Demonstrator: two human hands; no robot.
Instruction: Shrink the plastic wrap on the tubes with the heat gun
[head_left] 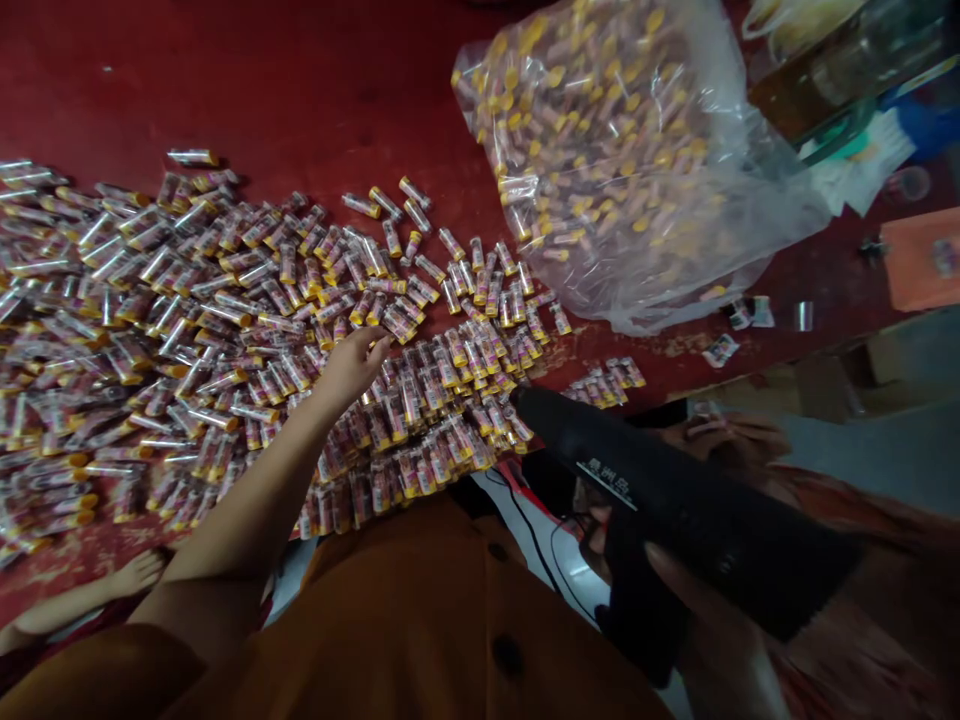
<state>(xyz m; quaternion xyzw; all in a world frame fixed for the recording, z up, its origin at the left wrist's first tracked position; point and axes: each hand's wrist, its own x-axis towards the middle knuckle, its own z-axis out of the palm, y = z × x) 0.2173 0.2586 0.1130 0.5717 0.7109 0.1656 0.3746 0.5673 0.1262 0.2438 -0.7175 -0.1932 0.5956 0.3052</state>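
Observation:
Small clear plastic tubes with yellow ends (pixel 202 260) cover much of the red table. Some of them stand in tight rows (pixel 420 400) close to my body. My left hand (pixel 352 362) rests over these tubes with its fingers curled in; whether a tube is between the fingers is hidden. In my right hand (pixel 671 580) is a black heat gun (pixel 660 490) with white lettering, held by its handle. Its nozzle points left at the right end of the rows. A short separate row of tubes (pixel 609 380) lies beyond the nozzle, at the table edge.
A large clear bag (pixel 600 140) full of yellow-ended tubes lies at the back right. Past it are a bottle (pixel 847 75), an orange sheet (pixel 922 260) and small scraps (pixel 720 350). Another person's hand (pixel 139 572) shows at lower left. Dark cords (pixel 544 550) hang below the table.

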